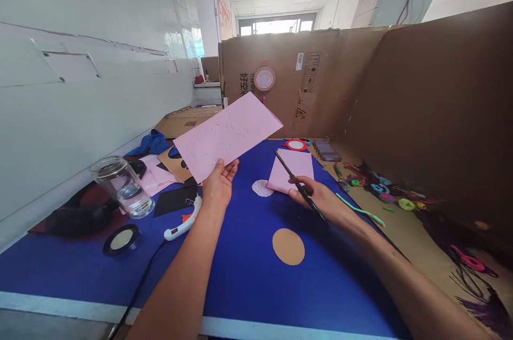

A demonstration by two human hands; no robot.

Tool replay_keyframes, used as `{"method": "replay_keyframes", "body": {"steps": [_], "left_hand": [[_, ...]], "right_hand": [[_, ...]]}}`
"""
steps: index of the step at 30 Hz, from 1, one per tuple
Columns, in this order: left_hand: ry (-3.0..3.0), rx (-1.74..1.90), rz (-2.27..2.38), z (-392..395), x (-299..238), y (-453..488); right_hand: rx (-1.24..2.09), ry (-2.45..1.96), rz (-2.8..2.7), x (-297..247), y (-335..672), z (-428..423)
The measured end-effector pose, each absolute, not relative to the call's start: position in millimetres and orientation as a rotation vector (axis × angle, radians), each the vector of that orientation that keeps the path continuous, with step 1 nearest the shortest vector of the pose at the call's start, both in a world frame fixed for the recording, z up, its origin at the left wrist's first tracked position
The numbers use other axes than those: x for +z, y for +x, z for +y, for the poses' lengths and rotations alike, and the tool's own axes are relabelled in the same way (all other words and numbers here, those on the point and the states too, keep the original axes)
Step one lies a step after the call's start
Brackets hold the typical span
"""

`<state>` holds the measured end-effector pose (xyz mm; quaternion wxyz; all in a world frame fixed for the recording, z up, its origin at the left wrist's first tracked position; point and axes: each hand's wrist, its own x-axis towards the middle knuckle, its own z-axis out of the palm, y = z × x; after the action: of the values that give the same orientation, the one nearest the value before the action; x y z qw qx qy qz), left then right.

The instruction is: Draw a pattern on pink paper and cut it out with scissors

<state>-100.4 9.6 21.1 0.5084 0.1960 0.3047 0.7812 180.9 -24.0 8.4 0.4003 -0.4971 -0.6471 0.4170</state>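
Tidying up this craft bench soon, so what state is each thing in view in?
Left hand: gripping the pink paper sheet's lower edge.
Pink paper sheet: raised above the table, faint lines marked on it.
Right hand: gripping the black-handled scissors.
Black-handled scissors: blades appear closed.
White hot-glue gun: lying on the blue tabletop.
Clear glass jar: tilted, lidless, some liquid inside.
Tan paper oval: lying flat.

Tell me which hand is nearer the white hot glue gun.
Left. The left hand, holding a pink paper sheet, is just right of the hot glue gun; the right hand, holding scissors, is much farther right.
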Motion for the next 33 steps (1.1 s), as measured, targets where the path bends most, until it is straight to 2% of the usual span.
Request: {"method": "replay_keyframes", "body": {"steps": [13, 33], "left_hand": [[0.500, 1.745, 0.683, -5, 9, -60], [0.432, 1.691, 0.655, -22, 11, -33]], "right_hand": [[1.143, -1.068, -1.854, 15, 161, -47], [1.113, -1.139, -1.775, 5, 154, -47]]}}
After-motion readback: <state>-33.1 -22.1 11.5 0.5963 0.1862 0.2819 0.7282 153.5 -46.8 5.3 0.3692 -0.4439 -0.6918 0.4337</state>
